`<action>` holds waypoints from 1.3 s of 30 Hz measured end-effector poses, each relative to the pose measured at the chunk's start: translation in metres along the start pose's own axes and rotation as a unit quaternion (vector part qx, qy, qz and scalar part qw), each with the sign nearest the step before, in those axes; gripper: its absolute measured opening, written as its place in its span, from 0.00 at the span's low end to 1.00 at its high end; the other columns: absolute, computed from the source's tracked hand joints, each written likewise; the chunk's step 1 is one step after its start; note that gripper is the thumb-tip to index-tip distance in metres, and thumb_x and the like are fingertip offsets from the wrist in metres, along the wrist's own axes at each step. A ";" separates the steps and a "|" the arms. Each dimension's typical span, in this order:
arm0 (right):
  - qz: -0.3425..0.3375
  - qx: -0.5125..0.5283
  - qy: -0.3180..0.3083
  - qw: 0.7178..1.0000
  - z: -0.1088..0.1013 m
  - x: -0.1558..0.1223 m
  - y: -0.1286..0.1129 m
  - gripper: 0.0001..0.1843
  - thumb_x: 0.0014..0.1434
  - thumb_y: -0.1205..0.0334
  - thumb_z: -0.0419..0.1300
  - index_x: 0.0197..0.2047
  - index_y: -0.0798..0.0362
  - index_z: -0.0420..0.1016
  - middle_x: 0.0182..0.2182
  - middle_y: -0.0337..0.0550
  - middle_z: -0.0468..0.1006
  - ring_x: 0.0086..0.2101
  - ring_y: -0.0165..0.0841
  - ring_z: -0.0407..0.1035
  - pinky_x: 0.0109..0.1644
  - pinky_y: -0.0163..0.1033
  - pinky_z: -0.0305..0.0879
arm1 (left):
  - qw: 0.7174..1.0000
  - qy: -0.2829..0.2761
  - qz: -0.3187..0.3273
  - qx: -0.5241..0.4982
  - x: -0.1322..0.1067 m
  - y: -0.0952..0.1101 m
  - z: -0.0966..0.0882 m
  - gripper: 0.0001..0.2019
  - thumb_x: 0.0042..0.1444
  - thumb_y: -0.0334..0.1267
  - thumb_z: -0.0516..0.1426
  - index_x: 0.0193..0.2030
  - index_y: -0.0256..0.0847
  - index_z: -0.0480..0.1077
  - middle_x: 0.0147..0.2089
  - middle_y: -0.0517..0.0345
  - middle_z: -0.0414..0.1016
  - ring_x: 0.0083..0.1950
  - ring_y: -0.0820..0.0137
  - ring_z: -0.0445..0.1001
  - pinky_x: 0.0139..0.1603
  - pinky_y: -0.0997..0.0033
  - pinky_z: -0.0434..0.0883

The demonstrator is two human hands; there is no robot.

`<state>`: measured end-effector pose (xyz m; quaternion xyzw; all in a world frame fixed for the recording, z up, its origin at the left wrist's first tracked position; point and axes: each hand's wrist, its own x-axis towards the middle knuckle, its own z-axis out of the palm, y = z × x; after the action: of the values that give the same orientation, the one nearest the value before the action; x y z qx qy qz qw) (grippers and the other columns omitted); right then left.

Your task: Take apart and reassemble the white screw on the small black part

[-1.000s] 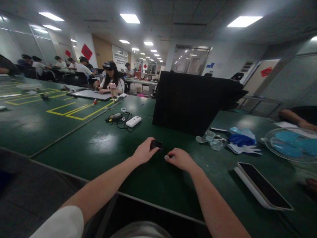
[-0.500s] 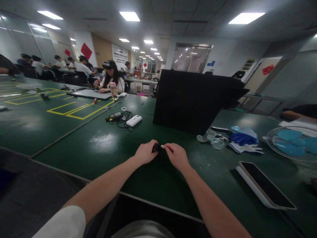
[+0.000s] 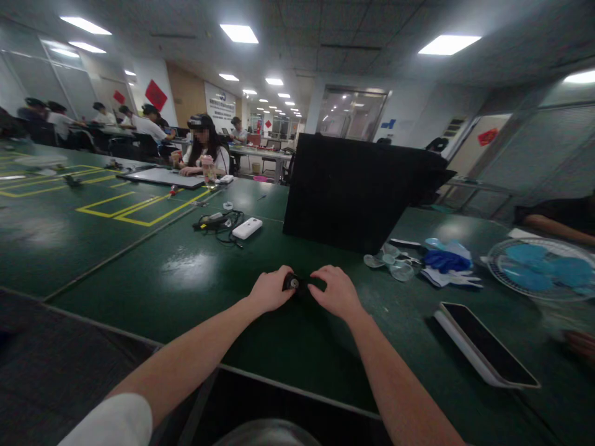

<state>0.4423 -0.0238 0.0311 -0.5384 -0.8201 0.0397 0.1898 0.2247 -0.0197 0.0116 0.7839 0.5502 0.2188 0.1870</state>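
Note:
My left hand (image 3: 272, 290) is closed around a small black cylindrical object (image 3: 289, 282) just above the green table (image 3: 260, 347). A round grey disc with a dark centre shows on the end of this object, which is turned toward me; its exact kind is too small to tell. My right hand (image 3: 337, 292) is close by on the other side, thumb and forefinger parted, with nothing visible between them. Some dark part lies between the two hands, blurred against the tabletop.
A large black panel (image 3: 344, 192) stands behind my hands. To the right are clear plastic fan blades (image 3: 400, 270), blue and white gloves (image 3: 449, 263), a fan with blue blades (image 3: 539, 266) and a phone (image 3: 488, 344). Cables and a white box (image 3: 247, 228) lie left. Other people sit around.
The small whitish piece pinched in my right hand no longer shows there, and those fingers have parted. The black object in my left hand now shows its round grey end. The view has shifted slightly.

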 end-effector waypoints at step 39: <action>0.019 0.260 0.173 0.950 0.025 0.002 -0.010 0.12 0.59 0.58 0.60 0.45 0.50 0.79 0.42 0.45 0.81 0.40 0.38 0.76 0.47 0.48 0.74 | 1.000 0.009 -0.022 -0.013 0.007 -0.014 0.006 0.20 0.53 0.50 0.60 0.52 0.51 0.66 0.44 0.59 0.79 0.41 0.63 0.79 0.39 0.69 0.70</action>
<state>0.4242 -0.0231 0.0107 -0.4846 -0.7256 0.1611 0.4613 0.2195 -0.0092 0.0001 0.7672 0.5661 0.2285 0.1968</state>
